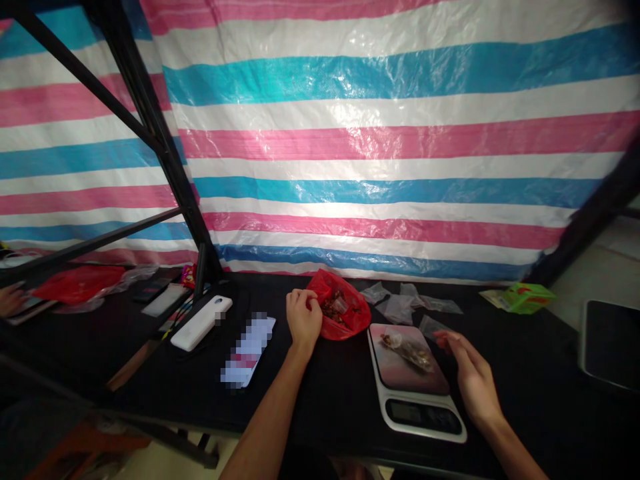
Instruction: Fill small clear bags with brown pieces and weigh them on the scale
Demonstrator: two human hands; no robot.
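Observation:
My left hand (304, 319) is curled at the edge of a red plastic bag (347, 320), its fingers gripping the bag's rim. Inside the bag lies a brown, chunky material, partly covered by clear plastic. My right hand (470, 377) is open, with its fingers spread just right of a white digital kitchen scale (414, 415). On the scale's pinkish platform lies a small clear bag (407, 350) with brownish pieces in it. Several empty clear plastic bags (397, 307) lie on the black table (520, 380) behind the scale.
A white power bank (201, 323) and a pixelated flat object (249, 349) lie left of my hands. A green box (525, 298) sits far right, beside a dark tablet-like slab (610, 345). Another person's hand (10, 299) shows far left. A striped tarp (380, 133) hangs behind black metal framing (155, 140).

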